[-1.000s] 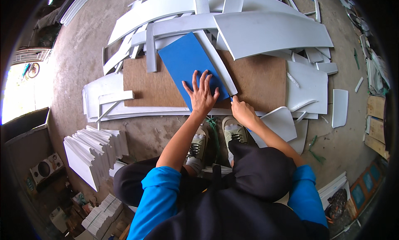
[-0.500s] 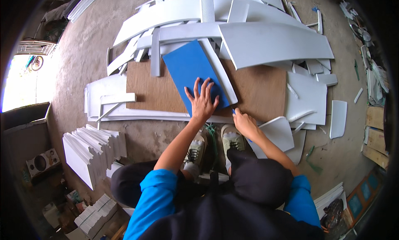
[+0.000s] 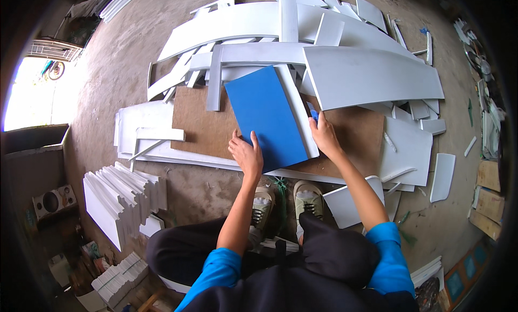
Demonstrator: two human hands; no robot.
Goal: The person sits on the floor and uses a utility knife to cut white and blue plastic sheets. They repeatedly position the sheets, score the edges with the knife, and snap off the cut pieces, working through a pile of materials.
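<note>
A flat blue rectangular board (image 3: 265,117) lies at a slant over a white panel (image 3: 302,117), whose strip shows along the board's right side. Both rest on a brown wooden sheet (image 3: 199,120). My left hand (image 3: 247,154) is at the blue board's lower left edge, its fingers apart, the thumb on the blue face and the other fingers over the brown sheet. Beside the white strip, my right hand (image 3: 325,135) is closed round a blue-handled utility knife (image 3: 313,114) that points away from me. Part of the handle is hidden in the fingers.
White panels and strips (image 3: 372,74) are heaped beyond the brown sheet. A bundle of white pieces (image 3: 116,204) stands at the left. My shoes (image 3: 308,201) are close to the near edge. White offcuts (image 3: 350,201) lie by my right forearm, and cardboard boxes (image 3: 488,198) are far right.
My left hand has moved from the blue board's face to its left edge. My right hand, with the knife, has gone from the near right corner up along the right side. The view has shifted slightly.
</note>
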